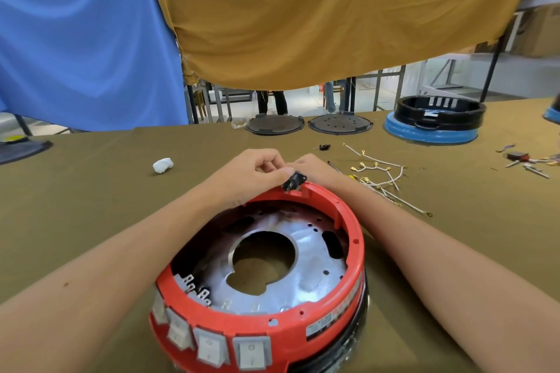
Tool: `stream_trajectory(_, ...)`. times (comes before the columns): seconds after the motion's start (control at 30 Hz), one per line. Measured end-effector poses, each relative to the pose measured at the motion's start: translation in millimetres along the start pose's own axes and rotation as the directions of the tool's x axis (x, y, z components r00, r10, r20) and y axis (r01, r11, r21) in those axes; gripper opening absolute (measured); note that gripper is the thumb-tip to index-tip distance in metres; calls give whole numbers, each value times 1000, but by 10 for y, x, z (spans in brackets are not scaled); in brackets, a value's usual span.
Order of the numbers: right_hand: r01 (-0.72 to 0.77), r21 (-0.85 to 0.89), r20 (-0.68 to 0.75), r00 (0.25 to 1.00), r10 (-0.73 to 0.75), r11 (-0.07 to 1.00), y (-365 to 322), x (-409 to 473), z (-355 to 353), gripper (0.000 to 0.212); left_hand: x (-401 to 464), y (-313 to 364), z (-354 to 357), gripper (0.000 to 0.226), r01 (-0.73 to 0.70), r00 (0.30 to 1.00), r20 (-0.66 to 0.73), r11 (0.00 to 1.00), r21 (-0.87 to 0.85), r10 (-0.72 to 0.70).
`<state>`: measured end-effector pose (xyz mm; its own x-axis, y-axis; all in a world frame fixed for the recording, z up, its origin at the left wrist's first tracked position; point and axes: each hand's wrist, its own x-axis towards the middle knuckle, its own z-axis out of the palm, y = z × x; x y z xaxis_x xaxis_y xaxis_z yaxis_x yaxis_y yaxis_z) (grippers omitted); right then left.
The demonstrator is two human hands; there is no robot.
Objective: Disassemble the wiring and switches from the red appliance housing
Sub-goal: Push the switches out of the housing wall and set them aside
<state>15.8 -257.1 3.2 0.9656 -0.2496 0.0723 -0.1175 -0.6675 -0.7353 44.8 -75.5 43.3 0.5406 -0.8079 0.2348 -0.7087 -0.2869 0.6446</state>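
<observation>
Gripping a black socket (293,181) at the far rim of the red housing (327,316), both left hand (257,171) & right hand (315,168) pinch it. Housing sits open-side up on desk (91,191); side label unreadable.

Both forearms flank the red housing (303,324); loose white wires (385,179) crowd the cloth to its right, while only a white wad (162,165) interrupts the left side.

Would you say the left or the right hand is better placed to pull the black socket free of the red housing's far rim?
Probably the left hand: its fingers already pinch the black socket at the red housing rim. The right hand sits behind it.
</observation>
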Motion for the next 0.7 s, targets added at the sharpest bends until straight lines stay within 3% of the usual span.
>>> stream_trajectory(0.07, 2, 106, -213, 977, 20, 994, 3, -41, -72, 31, -10, -4, 3, 21, -7, 1000, -9, 1000, -13, 7)
stream_trajectory(0.13, 37, 267, -325, 944, 54, 963, -42, -99, -173, 20, -15, -7, 4, 20, -1, 1000, -15, 1000, -15, 1)
stream_trajectory(0.2, 121, 515, -320, 945, 60, 848, -158, -167, -282, 19, -9, -19, -1, 20, 30, 999, -43, 999, -38, -32)
stream_trajectory(0.27, 205, 612, -296, 955, -20, 764, -295, -238, -371, 16, -4, -36, -13, 18, 69, 994, -81, 997, -44, -73)
stream_trajectory(0.33, 243, 430, -251, 957, -143, 869, -410, -328, -457, 9, 6, -52, -20, 19, 95, 991, -98, 995, 25, -92)
stream_trajectory(0.4, 270, 66, -70, 961, -266, 961, -524, -431, -482, 29, 12, -59, -15, 16, 99, 993, -77, 989, 110, -91)
stream_trajectory(0.47, 310, -259, 133, 950, -284, 915, -612, -485, -405, 39, 16, -82, -24, 12, 98, 994, -62, 983, 156, -90)
stream_trajectory(0.5, 313, -352, 164, 949, -270, 882, -637, -496, -370, 41, 19, -89, -31, 12, 101, 994, -60, 982, 162, -92)
stream_trajectory(0.7, 257, -488, 161, 966, -203, 834, -644, -572, -392, 38, 48, -95, -32, 14, 122, 990, -84, 980, 158, -110)
